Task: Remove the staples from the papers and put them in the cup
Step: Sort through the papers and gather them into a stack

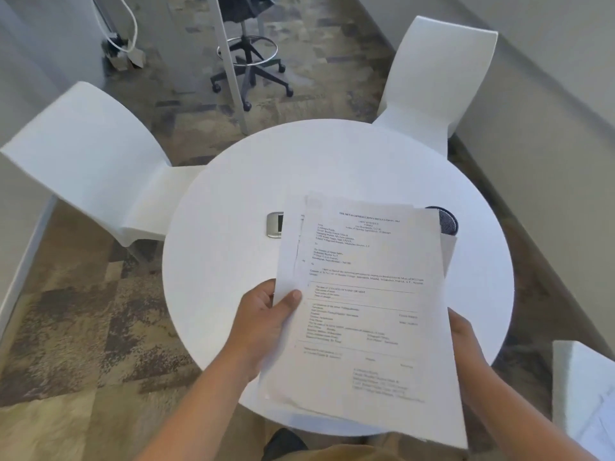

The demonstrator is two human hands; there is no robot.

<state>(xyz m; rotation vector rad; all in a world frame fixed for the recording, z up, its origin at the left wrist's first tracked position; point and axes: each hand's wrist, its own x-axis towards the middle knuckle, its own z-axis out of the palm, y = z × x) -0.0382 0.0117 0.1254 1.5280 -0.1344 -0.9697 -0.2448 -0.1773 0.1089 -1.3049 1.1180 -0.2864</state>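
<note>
I hold a stack of printed papers [366,294] above the round white table [332,168]. My left hand [263,321] grips the stack's left edge, thumb on top of the front sheet. My right hand [466,347] supports the right edge from beneath, mostly hidden by the sheets. Behind the stack's top right corner a dark mesh cup [447,221] peeks out on the table. No staple is discernible on the papers at this size.
A small grey metal plate [274,225] is set in the table left of the papers. White chairs stand at the far left [86,154], far right [436,78] and near right [582,387]. A black office stool [249,54] stands on the carpet beyond.
</note>
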